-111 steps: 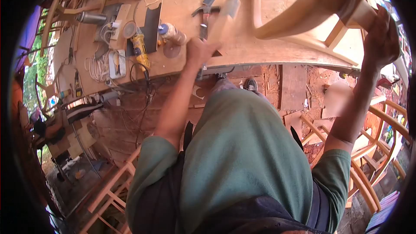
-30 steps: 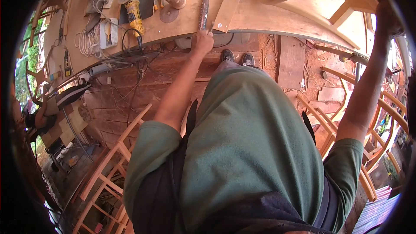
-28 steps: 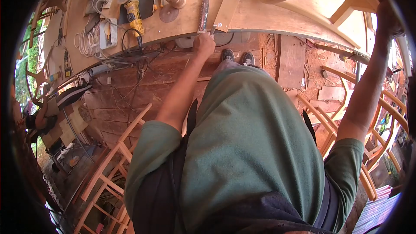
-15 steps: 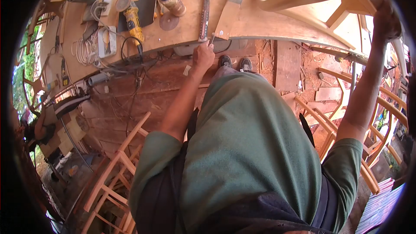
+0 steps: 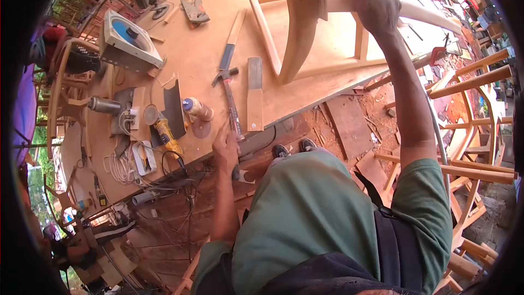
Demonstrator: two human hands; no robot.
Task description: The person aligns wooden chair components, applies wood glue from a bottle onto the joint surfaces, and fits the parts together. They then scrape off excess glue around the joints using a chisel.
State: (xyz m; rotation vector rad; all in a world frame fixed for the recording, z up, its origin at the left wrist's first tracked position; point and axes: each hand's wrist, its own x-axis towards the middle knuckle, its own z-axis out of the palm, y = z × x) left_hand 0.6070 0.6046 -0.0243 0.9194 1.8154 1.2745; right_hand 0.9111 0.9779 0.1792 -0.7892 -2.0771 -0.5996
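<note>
My right hand (image 5: 376,6) is wrapped round a bar of a pale wooden chair frame (image 5: 300,33), which rests tilted on the workbench (image 5: 218,27). My left hand (image 5: 225,146) is at the bench's near edge, its fingers curled beside the handle end of a claw hammer (image 5: 231,101). What those fingers hold, if anything, is too small to make out. Just right of the hammer lies a flat wooden piece with a grey end (image 5: 255,95). A blade-like tool with a pale handle (image 5: 233,38) lies beyond the hammer head.
Left on the bench are a capped bottle (image 5: 198,109), a yellow power tool (image 5: 166,135), a power strip with cables (image 5: 144,158) and a white-framed box with a blue disc (image 5: 131,38). Chair frames (image 5: 469,125) stand at my right. Wood scraps litter the floor.
My view has swung, showing more of the bench. My right hand and the chair frame now appear farther left in view. The left hand stays by the hammer's handle end.
</note>
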